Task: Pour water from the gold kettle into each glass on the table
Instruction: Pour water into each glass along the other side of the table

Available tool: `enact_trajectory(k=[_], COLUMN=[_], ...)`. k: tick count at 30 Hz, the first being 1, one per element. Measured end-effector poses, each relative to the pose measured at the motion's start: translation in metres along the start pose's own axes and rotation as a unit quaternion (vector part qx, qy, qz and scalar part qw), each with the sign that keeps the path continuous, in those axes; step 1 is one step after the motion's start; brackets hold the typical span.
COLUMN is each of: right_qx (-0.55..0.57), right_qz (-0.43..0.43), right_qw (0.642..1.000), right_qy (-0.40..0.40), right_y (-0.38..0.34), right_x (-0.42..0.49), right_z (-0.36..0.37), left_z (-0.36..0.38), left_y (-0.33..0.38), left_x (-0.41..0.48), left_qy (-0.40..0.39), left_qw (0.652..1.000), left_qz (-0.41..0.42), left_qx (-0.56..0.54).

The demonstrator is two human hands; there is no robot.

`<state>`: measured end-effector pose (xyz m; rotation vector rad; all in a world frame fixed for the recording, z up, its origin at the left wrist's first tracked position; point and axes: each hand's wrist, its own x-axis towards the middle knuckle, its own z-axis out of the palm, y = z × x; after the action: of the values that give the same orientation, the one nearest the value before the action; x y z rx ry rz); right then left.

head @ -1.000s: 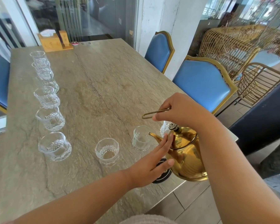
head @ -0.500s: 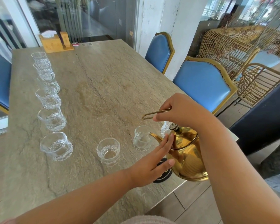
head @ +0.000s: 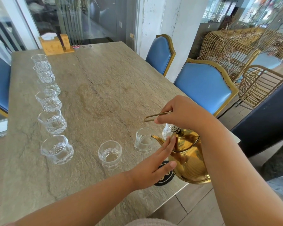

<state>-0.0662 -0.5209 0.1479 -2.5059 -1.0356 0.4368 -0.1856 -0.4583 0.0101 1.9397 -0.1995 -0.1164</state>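
My right hand [head: 183,111] grips the thin wire handle of the gold kettle [head: 189,159], which hangs tilted above the table's near right corner. My left hand [head: 155,162] lies flat, fingers pressed against the kettle's lid and side. The spout tip sits at the rim of a clear glass [head: 143,141]. Another glass [head: 167,130] is mostly hidden behind the kettle. A third glass [head: 110,153] stands to the left. Several more cut glasses line the table's left side, the nearest one [head: 57,149] in front.
The stone table [head: 104,88] carries a wooden napkin holder [head: 55,44] at its far end and a black coaster [head: 164,175] under the kettle. Blue chairs [head: 203,88] stand along the right edge, wicker chairs behind them.
Almost nothing differs; the kettle and both hands hold the same pose, and the view has shifted very slightly.
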Motion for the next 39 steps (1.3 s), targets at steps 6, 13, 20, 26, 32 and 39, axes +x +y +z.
enact_trajectory(k=[6, 13, 20, 26, 32, 39], right_qx=[0.003, 0.016, 0.042, 0.105, 0.168, 0.268], right_qz=[0.006, 0.009, 0.016, 0.041, 0.046, 0.063], right_qw=[1.0, 1.0, 0.998, 0.989, 0.977, 0.945], right_qy=[0.003, 0.014, 0.04, 0.091, 0.125, 0.178], right_y=[0.002, 0.004, 0.01, 0.029, 0.049, 0.064], right_x=[-0.001, -0.007, -0.02, -0.033, -0.05, -0.07], right_z=[0.001, 0.0, -0.001, 0.003, 0.008, 0.008], left_z=[0.0, 0.001, 0.003, 0.009, 0.018, 0.028], left_y=[0.0, 0.002, 0.003, -0.001, -0.002, 0.0], left_x=[0.0, -0.002, -0.003, -0.001, 0.003, 0.007], left_qy=[-0.002, -0.005, 0.005, 0.011, 0.025, 0.054], left_qw=[1.0, 1.0, 0.998, 0.992, 0.981, 0.98], left_qz=[0.005, 0.012, 0.007, 0.001, -0.021, -0.013], left_qx=[0.003, 0.015, 0.064, 0.126, 0.192, 0.192])
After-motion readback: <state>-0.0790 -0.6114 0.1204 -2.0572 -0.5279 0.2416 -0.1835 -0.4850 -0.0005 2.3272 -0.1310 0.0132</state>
